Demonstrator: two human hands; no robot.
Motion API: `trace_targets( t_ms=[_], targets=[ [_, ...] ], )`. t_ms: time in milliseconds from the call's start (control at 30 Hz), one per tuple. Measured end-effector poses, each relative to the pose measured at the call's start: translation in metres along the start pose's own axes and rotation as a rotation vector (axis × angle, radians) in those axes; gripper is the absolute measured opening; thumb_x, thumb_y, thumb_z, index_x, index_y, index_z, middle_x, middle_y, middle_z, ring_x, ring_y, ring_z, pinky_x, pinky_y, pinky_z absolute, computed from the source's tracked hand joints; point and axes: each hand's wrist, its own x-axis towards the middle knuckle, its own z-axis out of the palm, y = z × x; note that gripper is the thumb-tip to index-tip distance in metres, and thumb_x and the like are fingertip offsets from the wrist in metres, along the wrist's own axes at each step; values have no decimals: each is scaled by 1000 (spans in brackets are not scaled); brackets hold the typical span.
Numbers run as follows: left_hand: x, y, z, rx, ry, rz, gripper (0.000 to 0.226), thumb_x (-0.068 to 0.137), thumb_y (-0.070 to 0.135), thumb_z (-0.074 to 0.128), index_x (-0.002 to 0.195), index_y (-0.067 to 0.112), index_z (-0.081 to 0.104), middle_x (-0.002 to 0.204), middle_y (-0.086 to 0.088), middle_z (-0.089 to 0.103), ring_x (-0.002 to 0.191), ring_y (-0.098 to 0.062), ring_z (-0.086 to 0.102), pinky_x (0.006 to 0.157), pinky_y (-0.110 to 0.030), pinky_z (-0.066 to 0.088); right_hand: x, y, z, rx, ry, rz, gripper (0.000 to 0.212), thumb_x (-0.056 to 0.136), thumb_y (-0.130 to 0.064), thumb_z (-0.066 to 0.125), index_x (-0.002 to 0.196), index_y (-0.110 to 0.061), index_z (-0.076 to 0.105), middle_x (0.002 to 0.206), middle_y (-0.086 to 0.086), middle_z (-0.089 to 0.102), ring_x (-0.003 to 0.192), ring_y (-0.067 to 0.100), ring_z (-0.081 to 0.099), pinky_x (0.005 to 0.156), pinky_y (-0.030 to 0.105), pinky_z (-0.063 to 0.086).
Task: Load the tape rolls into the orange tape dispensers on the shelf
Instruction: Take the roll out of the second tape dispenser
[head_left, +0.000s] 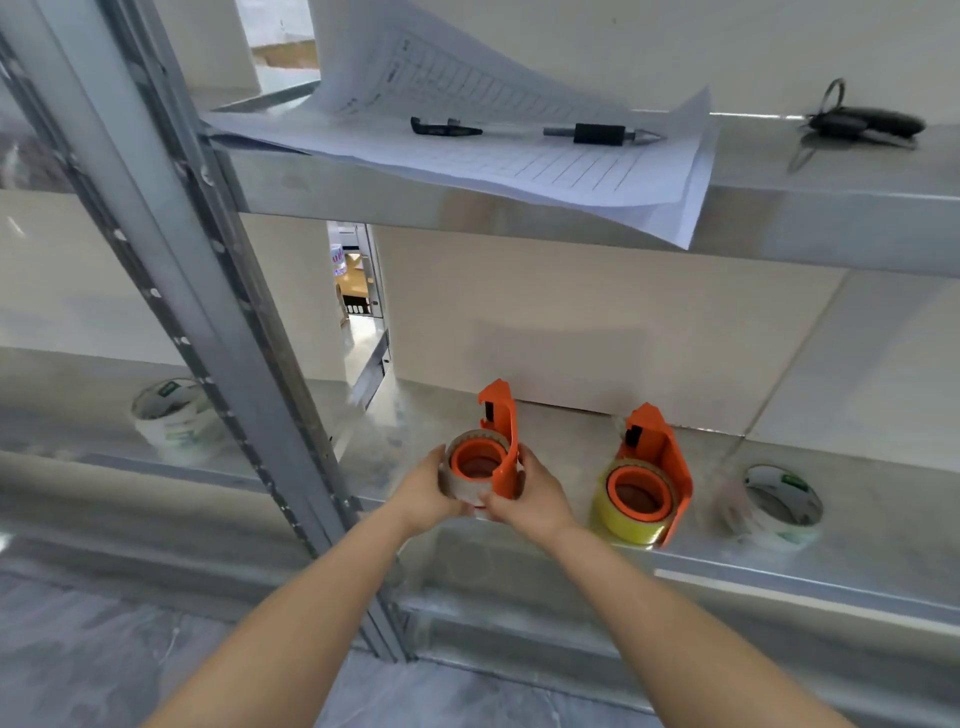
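Note:
An orange tape dispenser (503, 431) is held at the front edge of the lower metal shelf (727, 566), with a clear tape roll (462, 486) seated on its orange hub. My left hand (423, 493) grips the roll's left side. My right hand (535, 499) holds the dispenser's frame from the right. A second orange dispenser (662, 457) stands to the right on the shelf, carrying a yellow tape roll (621, 519). A loose white roll (782, 506) lies further right. Another white roll (169, 418) lies at the left, behind the upright post.
A slanted metal shelf post (208, 291) crosses the left side, close to my left arm. The upper shelf (831, 218) holds overhanging paper sheets (519, 156), a pen (602, 135), a small black tool (444, 128) and keys (862, 122).

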Motion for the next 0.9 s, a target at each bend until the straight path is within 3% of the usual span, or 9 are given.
trace_targets(
  t_ms=[133, 233, 333, 433, 600, 733, 833, 900],
  targets=[
    [5, -2, 4, -104, 34, 87, 69, 61, 15, 84, 120, 13, 48, 112, -1, 61, 99, -14, 58, 86, -26, 45, 0, 1, 13, 59, 68, 34, 54, 72, -24, 66, 122, -31, 46, 112, -2, 66, 102, 18, 62, 88, 41, 54],
    [9, -3, 6, -177, 57, 58, 62, 61, 14, 83, 114, 14, 50, 106, -2, 63, 94, -15, 60, 86, -31, 51, -1, 1, 14, 81, 91, 27, 50, 75, -28, 65, 122, -34, 48, 108, -5, 67, 99, 16, 63, 89, 37, 54],
    [13, -1, 9, -153, 70, 64, 57, 58, 19, 84, 104, 23, 50, 97, 5, 62, 82, -5, 58, 72, -20, 48, -1, 4, 11, 77, 117, 23, 43, 81, -27, 60, 123, -30, 49, 112, -2, 66, 102, 16, 61, 88, 30, 51],
    [16, 11, 14, -117, 104, 60, 55, 60, 28, 82, 106, 26, 51, 95, 10, 60, 86, -10, 57, 76, -24, 45, 0, 2, 1, 78, 146, 10, 41, 84, -26, 59, 124, -27, 49, 112, -1, 66, 101, 13, 60, 82, 20, 42],
    [15, 44, 20, -121, 155, 101, 55, 53, 33, 84, 96, 34, 50, 90, 14, 60, 85, -12, 60, 76, -27, 48, 0, -1, -25, 47, 191, -27, 39, 84, -31, 56, 122, -30, 49, 112, -3, 66, 100, 14, 60, 82, 22, 42],
    [8, 68, 31, -215, 158, 162, 56, 53, 21, 86, 98, 30, 54, 93, 9, 64, 90, -15, 64, 78, -27, 50, -9, 0, -51, 72, 235, -77, 39, 84, -30, 55, 122, -30, 49, 110, -5, 66, 98, 12, 60, 82, 22, 42],
    [2, 86, 46, -233, 167, 202, 55, 52, 21, 85, 99, 27, 58, 95, 7, 67, 89, -13, 64, 78, -27, 52, -18, 3, -72, 63, 264, -92, 36, 82, -28, 53, 118, -27, 51, 95, -11, 65, 86, 12, 60, 71, 17, 42],
    [-1, 99, 58, -238, 172, 224, 54, 52, 21, 86, 98, 27, 59, 91, 11, 67, 86, -9, 64, 72, -20, 51, -23, 6, -88, 43, 291, -73, 33, 82, -28, 54, 116, -26, 52, 85, -13, 63, 79, 9, 61, 67, 15, 43]
  ],
)
